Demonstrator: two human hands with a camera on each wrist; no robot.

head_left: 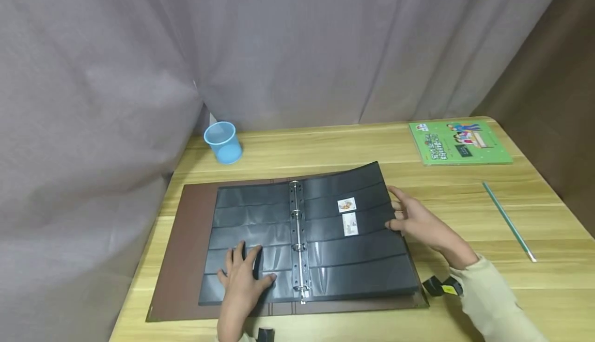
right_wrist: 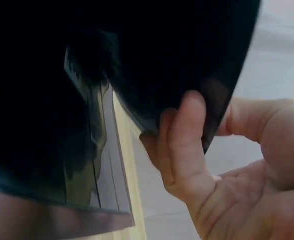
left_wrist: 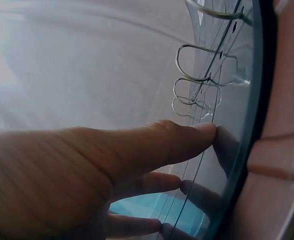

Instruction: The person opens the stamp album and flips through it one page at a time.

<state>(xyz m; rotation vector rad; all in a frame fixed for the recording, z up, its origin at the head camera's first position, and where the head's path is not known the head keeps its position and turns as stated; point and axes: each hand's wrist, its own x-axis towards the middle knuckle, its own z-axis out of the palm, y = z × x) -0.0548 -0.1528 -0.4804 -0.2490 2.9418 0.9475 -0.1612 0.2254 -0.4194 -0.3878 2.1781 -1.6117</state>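
A stamp album with a brown cover [head_left: 181,254] lies spread on the table, its black pocket pages held by metal rings [head_left: 297,228]. My left hand [head_left: 241,282] rests on the left page [head_left: 253,213] with its fingers spread; in the left wrist view the thumb [left_wrist: 162,142] touches the sheet below the rings. With my right hand [head_left: 418,223] I pinch the outer edge of the right page [head_left: 362,257], which bows up there. The right wrist view has the fingers [right_wrist: 187,140] behind the dark sheet's edge. Two small stamps [head_left: 346,205] sit in that page's pockets.
A light blue cup [head_left: 224,143] stands at the back left of the wooden table [head_left: 316,151]. At the back right lies a green book [head_left: 457,143]. A green pencil [head_left: 509,220] lies to the right of the album. Grey cloth [head_left: 297,47] hangs behind.
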